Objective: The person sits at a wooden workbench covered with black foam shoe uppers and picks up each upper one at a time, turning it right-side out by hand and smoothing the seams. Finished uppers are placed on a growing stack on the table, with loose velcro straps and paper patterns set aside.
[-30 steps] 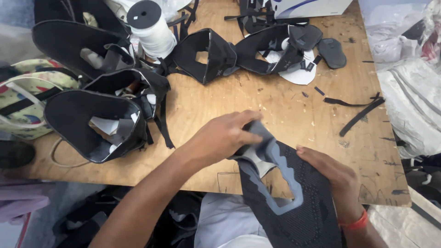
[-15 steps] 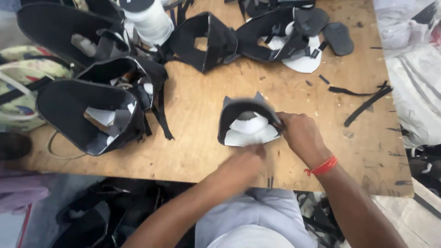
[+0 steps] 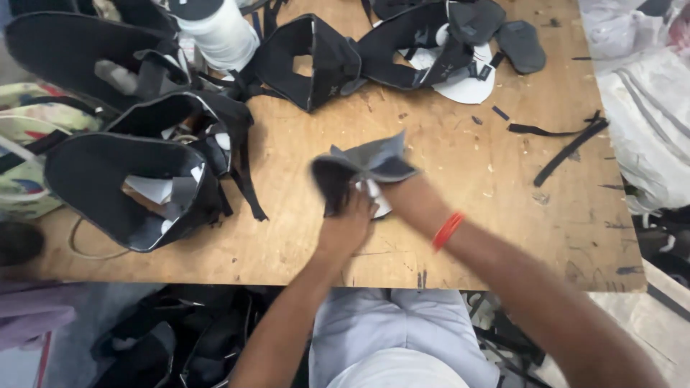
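Near the table's [image 3: 503, 215] front edge I see my left hand [image 3: 348, 226] and right hand [image 3: 402, 194] both clamped on the dark upper [image 3: 363, 164], mid-fold, which next needs firm flattening.

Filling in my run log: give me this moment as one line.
left hand: on dark fabric piece | right hand: on the same piece | piece: over wooden table | nearby: black stitched shells, white thread spool
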